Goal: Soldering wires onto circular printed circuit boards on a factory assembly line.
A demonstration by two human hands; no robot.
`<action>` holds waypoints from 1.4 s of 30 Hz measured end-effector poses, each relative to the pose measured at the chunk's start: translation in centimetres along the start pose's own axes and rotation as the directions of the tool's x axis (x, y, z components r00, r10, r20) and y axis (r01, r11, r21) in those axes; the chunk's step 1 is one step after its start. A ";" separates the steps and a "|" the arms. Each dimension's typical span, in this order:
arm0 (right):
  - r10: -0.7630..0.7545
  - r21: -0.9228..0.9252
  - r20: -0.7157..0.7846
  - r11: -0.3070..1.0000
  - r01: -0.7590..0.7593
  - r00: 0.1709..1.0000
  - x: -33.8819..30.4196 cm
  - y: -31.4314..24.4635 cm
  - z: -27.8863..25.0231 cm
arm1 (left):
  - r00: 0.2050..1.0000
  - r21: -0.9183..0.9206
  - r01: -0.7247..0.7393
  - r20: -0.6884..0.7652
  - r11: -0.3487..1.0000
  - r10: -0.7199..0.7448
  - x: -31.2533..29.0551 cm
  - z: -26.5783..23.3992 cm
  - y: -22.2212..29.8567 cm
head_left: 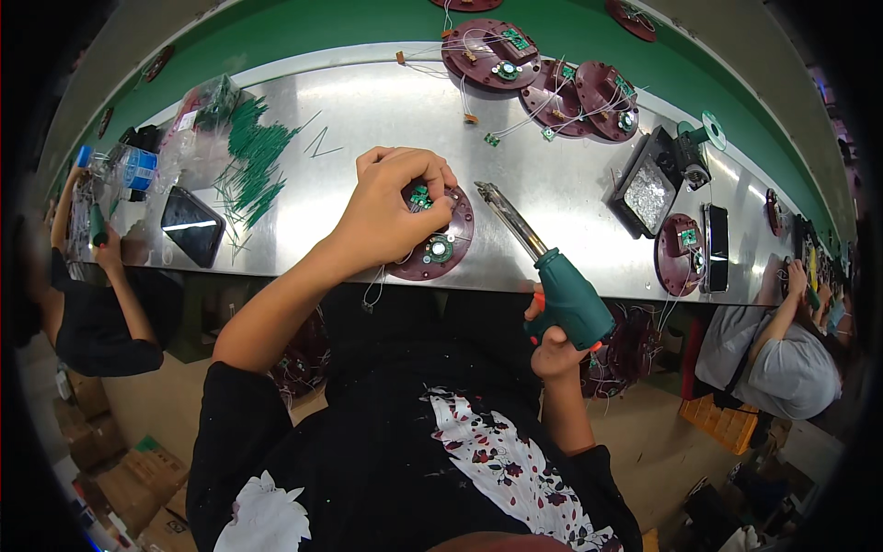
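Note:
A maroon round plastic disc (463, 232) lies near the front edge of the bench, carrying a small green circuit board (420, 197) and a round white-and-green part (438, 248). My left hand (391, 207) rests over its upper left side, thumb and fingers pinched together by the board; whatever is between them is hidden. Thin white wires hang from the disc over the bench edge. In my right hand (552, 357) is a green pistol-shaped soldering gun (572, 296), its metal tip pointing up and left, apart from the disc.
More wired maroon discs (492, 53) lie at the back; another disc (679, 253) sits right beside a phone (716, 247). A black tray (647, 193) and a green-flanged spool (704, 138) stand right. Green wires (256, 152), a dark phone (192, 225) and a bottle (129, 168) are left. Co-workers flank me.

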State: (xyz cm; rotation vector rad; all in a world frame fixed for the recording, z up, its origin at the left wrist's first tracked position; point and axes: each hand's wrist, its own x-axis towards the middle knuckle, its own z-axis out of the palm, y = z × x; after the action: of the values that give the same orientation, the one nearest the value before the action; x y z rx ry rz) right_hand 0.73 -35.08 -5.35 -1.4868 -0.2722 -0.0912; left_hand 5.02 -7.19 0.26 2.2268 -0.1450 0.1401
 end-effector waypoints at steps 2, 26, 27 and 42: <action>-0.014 -0.004 0.018 1.000 0.015 1.000 0.0 0.2 -0.2 | 1.000 0.003 0.003 0.027 1.000 -0.003 0.1 -0.3 0.0; -0.018 0.096 -0.071 0.995 0.025 0.997 -0.2 -0.6 -2.5 | 0.947 0.516 -0.251 0.308 0.819 0.097 1.2 -7.7 4.5; -0.005 0.131 -0.082 0.991 0.015 0.997 -0.3 -0.8 -2.7 | 0.959 0.531 -0.241 0.259 0.812 0.115 2.7 -8.8 3.8; -0.092 -0.063 -0.228 0.995 0.080 0.969 -2.6 -1.7 -7.6 | 0.984 0.614 -0.158 0.033 0.774 0.174 37.8 -2.6 -10.3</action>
State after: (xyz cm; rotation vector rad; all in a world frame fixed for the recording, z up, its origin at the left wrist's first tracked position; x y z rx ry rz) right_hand -1.25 -43.08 -4.80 -1.5019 -0.1466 -0.3409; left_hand 43.76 -0.94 -0.40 2.8671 -0.3221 0.3572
